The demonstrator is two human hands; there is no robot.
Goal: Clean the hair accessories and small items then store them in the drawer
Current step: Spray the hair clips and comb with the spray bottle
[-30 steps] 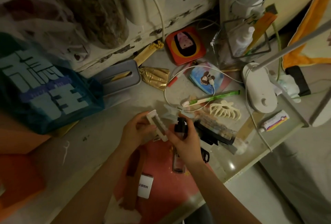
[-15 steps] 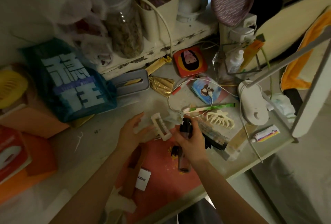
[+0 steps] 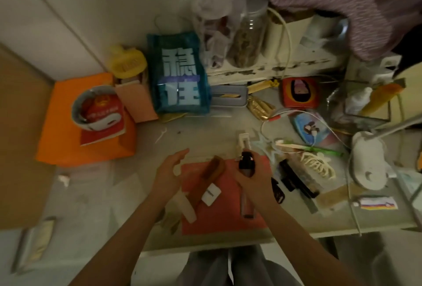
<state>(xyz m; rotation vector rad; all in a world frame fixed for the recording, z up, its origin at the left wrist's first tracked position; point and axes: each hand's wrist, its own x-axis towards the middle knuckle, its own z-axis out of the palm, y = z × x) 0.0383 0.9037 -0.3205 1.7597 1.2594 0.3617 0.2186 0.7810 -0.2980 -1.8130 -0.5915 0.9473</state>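
The right hand (image 3: 253,178) was wrapped around a spray bottle (image 3: 246,171), black pump head up and pointing away, its body running back toward the person over the red mat (image 3: 223,217). The left hand (image 3: 170,171) hung open and empty, fingers loosely spread, at the mat's left edge. And the target? A white rectangular clip (image 3: 243,143) lay on the desk (image 3: 205,132) just beyond the pump head, long axis running near to far, a little right of the gap between the hands. The right hand was the nearer one, but it was busy; the free left would have to reach far and rightward, so a spray looked the likelier next move. Count them up: one white clip, one cream claw clip (image 3: 317,167) to the right, one black clip (image 3: 296,178) between it and the right hand, one brown comb (image 3: 211,175) lying diagonally on the mat between the hands. One bottle, two hands. No drawer could be made out in this view.
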